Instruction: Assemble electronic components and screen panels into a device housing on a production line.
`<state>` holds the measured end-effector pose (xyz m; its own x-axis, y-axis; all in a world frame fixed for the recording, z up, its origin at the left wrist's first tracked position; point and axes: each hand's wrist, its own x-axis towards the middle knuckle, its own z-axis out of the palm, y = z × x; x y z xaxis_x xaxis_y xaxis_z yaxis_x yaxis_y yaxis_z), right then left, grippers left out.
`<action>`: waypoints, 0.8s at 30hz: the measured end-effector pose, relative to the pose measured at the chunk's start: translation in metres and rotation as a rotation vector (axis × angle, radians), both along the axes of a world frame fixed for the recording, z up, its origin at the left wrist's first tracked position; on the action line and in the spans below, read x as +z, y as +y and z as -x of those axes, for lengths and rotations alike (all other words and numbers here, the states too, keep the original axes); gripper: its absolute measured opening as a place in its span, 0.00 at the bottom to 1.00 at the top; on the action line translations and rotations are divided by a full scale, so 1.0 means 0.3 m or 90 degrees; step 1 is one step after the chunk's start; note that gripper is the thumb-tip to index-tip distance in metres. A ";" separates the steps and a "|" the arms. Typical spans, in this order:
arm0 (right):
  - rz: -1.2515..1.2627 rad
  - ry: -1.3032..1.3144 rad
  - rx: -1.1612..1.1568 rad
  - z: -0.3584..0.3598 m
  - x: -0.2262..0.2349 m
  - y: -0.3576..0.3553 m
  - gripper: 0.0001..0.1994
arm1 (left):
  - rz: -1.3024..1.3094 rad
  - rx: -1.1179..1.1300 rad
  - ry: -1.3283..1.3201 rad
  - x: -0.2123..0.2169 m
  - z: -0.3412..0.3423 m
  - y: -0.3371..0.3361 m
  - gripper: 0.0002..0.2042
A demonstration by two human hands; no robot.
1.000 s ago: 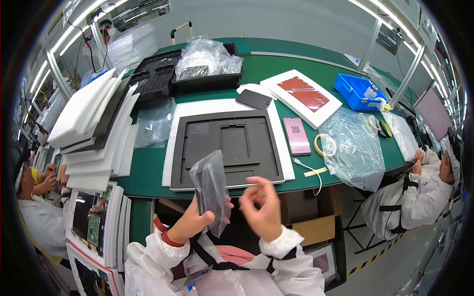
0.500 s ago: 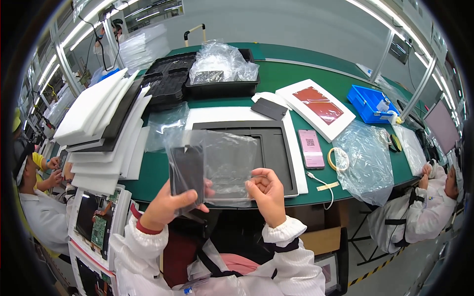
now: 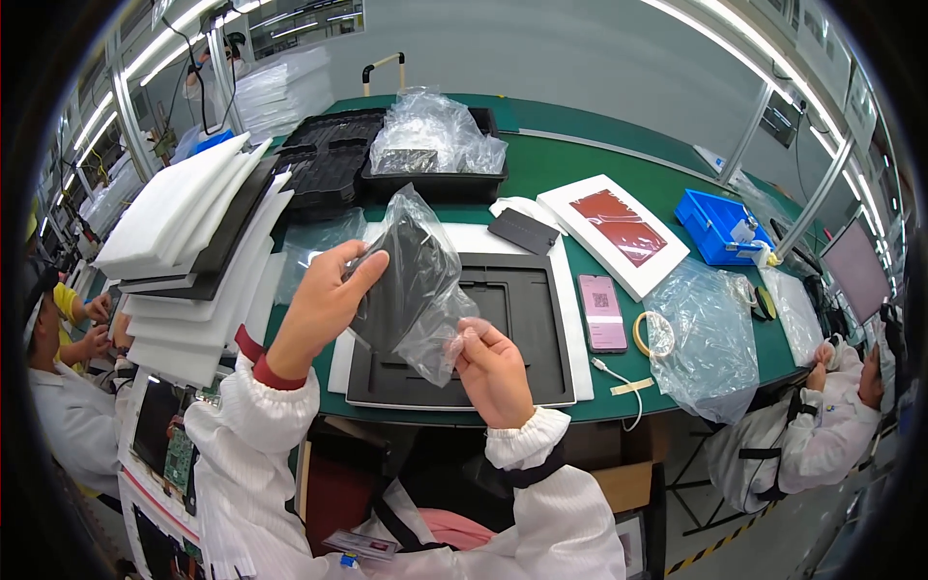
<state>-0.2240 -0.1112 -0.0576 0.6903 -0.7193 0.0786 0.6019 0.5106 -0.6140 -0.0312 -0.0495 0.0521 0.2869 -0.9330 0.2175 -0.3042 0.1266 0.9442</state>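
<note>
A flat dark rectangular panel (image 3: 404, 275) sits inside a clear plastic bag (image 3: 447, 333), held up in front of me. My left hand (image 3: 327, 295) grips the panel's left side through the film, thumb on the near face. My right hand (image 3: 493, 367) pinches the bag's loose lower right corner between thumb and fingers. Below both hands lies a black foam tray (image 3: 527, 333) with shaped recesses, resting on a white foam sheet (image 3: 577, 348). A small dark grey panel (image 3: 525, 229) lies at the far edge of that sheet.
Left is a stack of white foam sheets (image 3: 174, 213); behind, a black bin (image 3: 435, 186) of bagged items. To the right are a white frame (image 3: 619, 232), a pink-screened phone (image 3: 601, 314), a tape roll (image 3: 653, 333), a plastic sheet (image 3: 710, 329) and a blue bin (image 3: 720, 227). People sit at both sides.
The bagged panel has been raised and tilted, and its loose film is now gathered toward the lower right. My left hand has moved up; my right hand has shifted slightly left and down.
</note>
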 end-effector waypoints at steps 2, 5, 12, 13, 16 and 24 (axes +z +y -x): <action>0.001 -0.073 -0.020 -0.019 0.006 0.002 0.11 | 0.048 0.055 -0.076 -0.013 0.006 -0.020 0.16; -0.059 -0.117 -0.005 -0.051 0.056 0.025 0.11 | 0.122 0.130 -0.155 -0.028 0.014 -0.035 0.14; -0.078 -0.146 0.072 -0.104 0.033 0.029 0.14 | 0.255 0.223 -0.239 0.014 0.114 -0.046 0.14; -0.076 -0.160 0.080 -0.109 0.016 0.028 0.13 | 0.288 0.250 -0.267 0.012 0.116 -0.048 0.14; -0.084 -0.149 0.076 -0.123 0.013 0.032 0.11 | 0.264 0.228 -0.224 0.025 0.110 -0.038 0.14; 0.049 0.107 -0.223 -0.102 0.053 0.068 0.07 | 0.222 0.241 -0.164 -0.027 0.048 -0.011 0.13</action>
<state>-0.1934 -0.0906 -0.0415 0.4124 -0.9097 0.0486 0.6188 0.2406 -0.7478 -0.0457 -0.0529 0.0442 0.4835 -0.6367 0.6007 -0.6040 0.2541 0.7554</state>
